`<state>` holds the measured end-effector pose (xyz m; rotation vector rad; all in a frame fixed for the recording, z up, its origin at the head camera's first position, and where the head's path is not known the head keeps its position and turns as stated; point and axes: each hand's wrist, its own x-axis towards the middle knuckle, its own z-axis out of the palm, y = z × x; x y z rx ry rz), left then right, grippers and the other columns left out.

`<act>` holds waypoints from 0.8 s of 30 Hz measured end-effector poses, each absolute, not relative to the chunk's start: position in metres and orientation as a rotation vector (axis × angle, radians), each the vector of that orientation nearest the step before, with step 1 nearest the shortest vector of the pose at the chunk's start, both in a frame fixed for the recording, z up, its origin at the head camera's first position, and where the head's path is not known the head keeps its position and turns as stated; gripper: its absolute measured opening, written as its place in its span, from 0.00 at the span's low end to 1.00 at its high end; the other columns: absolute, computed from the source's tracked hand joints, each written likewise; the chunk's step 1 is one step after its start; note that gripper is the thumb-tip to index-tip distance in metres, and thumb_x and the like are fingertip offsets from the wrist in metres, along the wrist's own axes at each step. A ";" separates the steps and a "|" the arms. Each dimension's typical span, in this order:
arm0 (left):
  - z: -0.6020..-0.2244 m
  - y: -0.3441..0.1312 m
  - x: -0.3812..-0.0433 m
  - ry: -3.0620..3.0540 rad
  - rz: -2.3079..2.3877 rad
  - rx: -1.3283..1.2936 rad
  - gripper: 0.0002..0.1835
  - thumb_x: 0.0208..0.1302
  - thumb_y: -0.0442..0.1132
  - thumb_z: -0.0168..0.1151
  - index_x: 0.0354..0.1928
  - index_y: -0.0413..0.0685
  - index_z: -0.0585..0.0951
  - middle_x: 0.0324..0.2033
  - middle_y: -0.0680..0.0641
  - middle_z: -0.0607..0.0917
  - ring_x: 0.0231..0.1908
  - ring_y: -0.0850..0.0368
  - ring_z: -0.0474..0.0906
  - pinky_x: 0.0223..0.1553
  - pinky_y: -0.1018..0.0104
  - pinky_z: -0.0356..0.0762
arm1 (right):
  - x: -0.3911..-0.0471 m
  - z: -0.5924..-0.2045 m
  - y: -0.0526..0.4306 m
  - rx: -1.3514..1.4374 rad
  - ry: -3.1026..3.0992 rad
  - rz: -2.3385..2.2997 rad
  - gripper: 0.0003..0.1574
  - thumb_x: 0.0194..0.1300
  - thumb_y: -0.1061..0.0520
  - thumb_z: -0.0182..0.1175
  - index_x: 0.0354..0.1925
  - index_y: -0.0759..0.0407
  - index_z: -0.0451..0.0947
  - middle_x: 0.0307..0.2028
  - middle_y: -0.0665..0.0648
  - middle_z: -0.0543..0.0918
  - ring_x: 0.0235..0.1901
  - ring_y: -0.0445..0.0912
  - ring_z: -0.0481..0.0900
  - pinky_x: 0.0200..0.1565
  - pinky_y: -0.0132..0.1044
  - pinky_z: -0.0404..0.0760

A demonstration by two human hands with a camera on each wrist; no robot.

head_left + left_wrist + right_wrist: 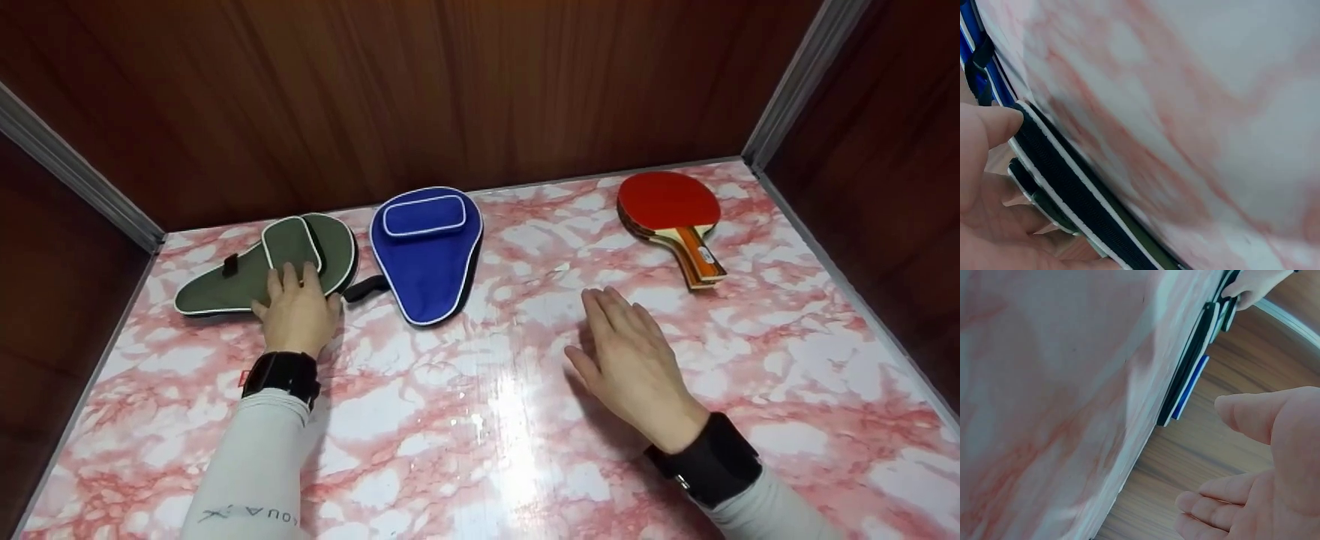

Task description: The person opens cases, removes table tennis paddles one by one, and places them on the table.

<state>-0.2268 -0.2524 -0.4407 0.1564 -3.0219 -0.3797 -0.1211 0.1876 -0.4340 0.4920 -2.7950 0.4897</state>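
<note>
My left hand (300, 315) rests on a green table tennis paddle case (217, 289) with white piping, its fingers spread over the small pocket. In the left wrist view, the thumb touches the case's zipped edge (1067, 174). A blue paddle case (427, 274) of the same shape lies just to the right, narrow end toward me. Over the table's right half, my right hand (634, 367) is held palm down, fingers extended and thumb apart, with nothing in it. Beyond it lie table tennis paddles (667, 201), stacked, red face up, handles toward me.
The table (420, 465) has a pink and white marbled top. A brown wood-grain panel (450, 90) stands along its back edge, with further panels at the left and right. A black strap (366, 289) lies between the two cases.
</note>
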 end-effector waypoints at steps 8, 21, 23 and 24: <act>-0.438 -0.254 -0.197 -3.037 -0.369 0.119 0.40 0.79 0.44 0.61 0.83 0.30 0.61 0.79 0.18 0.58 0.81 0.18 0.48 0.66 0.08 0.48 | -0.118 -0.433 0.186 0.509 -2.802 0.512 0.48 0.77 0.47 0.70 0.80 0.74 0.65 0.77 0.74 0.72 0.80 0.66 0.66 0.78 0.65 0.62; -0.438 -0.229 -0.116 -2.954 -0.192 0.008 0.37 0.77 0.42 0.67 0.76 0.25 0.68 0.71 0.15 0.69 0.70 0.13 0.64 0.55 0.08 0.66 | -0.116 -0.431 0.184 0.533 -2.785 0.527 0.48 0.77 0.48 0.70 0.80 0.74 0.65 0.76 0.74 0.72 0.79 0.66 0.66 0.77 0.66 0.62; -0.436 -0.222 -0.103 -2.945 -0.139 -0.013 0.36 0.75 0.43 0.69 0.75 0.25 0.70 0.69 0.15 0.71 0.67 0.13 0.68 0.54 0.09 0.68 | -0.115 -0.431 0.184 0.537 -2.779 0.526 0.48 0.77 0.48 0.70 0.80 0.74 0.66 0.76 0.74 0.72 0.79 0.66 0.66 0.77 0.66 0.62; -0.435 -0.218 -0.097 -2.940 -0.111 -0.022 0.37 0.74 0.44 0.70 0.74 0.25 0.72 0.68 0.15 0.73 0.66 0.13 0.69 0.53 0.09 0.69 | -0.115 -0.430 0.184 0.540 -2.777 0.526 0.48 0.77 0.48 0.70 0.80 0.74 0.65 0.76 0.74 0.72 0.79 0.66 0.66 0.77 0.66 0.62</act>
